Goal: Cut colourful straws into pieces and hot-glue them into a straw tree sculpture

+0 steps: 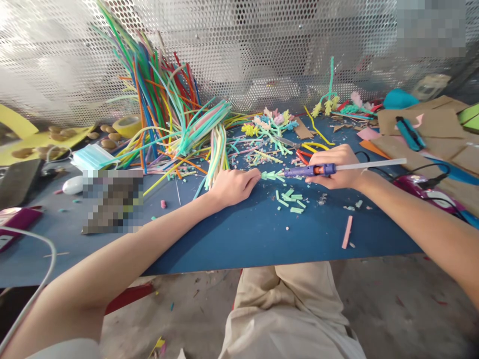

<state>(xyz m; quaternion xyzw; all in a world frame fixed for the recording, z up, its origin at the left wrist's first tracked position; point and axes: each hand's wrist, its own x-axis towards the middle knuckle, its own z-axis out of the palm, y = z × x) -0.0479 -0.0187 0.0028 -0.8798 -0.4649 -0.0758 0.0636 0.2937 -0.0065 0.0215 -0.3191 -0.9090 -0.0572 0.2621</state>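
My right hand [334, 167] is wrapped round a purple hot glue gun [299, 171], and a long whitish glue stick [381, 163] juts out of its back end. The gun's nozzle points left, at a small light-green branched piece of fuzzy pipe cleaner [272, 176]. My left hand [234, 186] pinches the other end of that piece, low over the blue table. Whether the nozzle touches it, I cannot tell. Just below lie several short cut green pipe cleaner bits [290, 197]. Red-handled pliers or scissors [304, 154] rest behind the gun, partly hidden by my right hand.
Bundled coloured pipe cleaners [164, 99] stand against the perforated metal panel [262, 45]. Finished fuzzy sprigs [269, 122] lie behind my hands. Cardboard [419, 122], a teal cutter [409, 134] and a corded magenta device [430, 192] are at right. A face mask [93, 158] and yellow tape roll [127, 126] sit left.
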